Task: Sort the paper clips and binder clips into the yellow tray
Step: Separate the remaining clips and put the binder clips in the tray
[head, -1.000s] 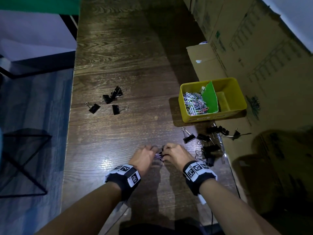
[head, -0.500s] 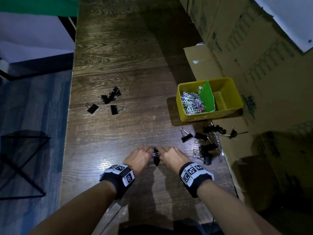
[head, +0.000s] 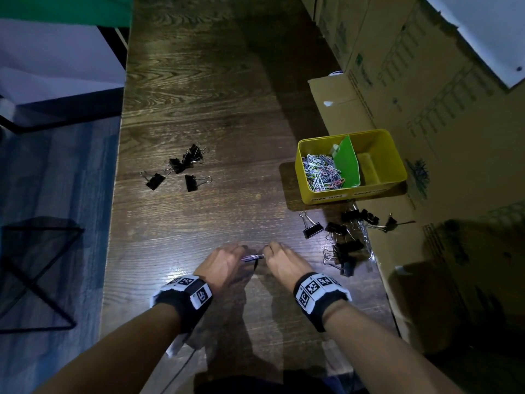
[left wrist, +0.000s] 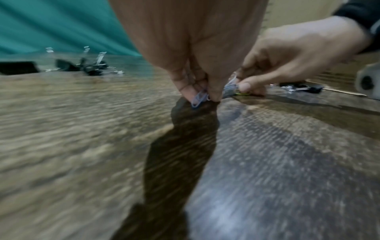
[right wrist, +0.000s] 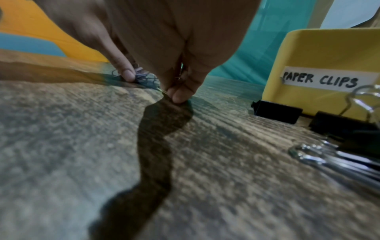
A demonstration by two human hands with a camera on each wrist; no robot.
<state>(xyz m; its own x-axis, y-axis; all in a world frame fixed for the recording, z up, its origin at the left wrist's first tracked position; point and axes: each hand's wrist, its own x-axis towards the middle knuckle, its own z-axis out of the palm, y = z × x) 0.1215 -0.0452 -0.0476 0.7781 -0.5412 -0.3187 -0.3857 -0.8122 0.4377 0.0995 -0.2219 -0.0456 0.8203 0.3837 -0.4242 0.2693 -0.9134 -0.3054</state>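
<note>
Near the front edge of the wooden table (head: 199, 81), the left hand (head: 224, 265) and the right hand (head: 284, 265) meet fingertip to fingertip, each pinching part of a small bunch of paper clips (head: 253, 256) held low over the wood (the wrist views are blurred, so their number cannot be told). The yellow tray (head: 395, 155) stands at the right edge, a green divider (head: 346, 160) splitting it, with coloured paper clips in its left compartment. Black binder clips lie in two groups: one (head: 345, 245) just in front of the tray, another (head: 181, 164) toward the left edge.
</note>
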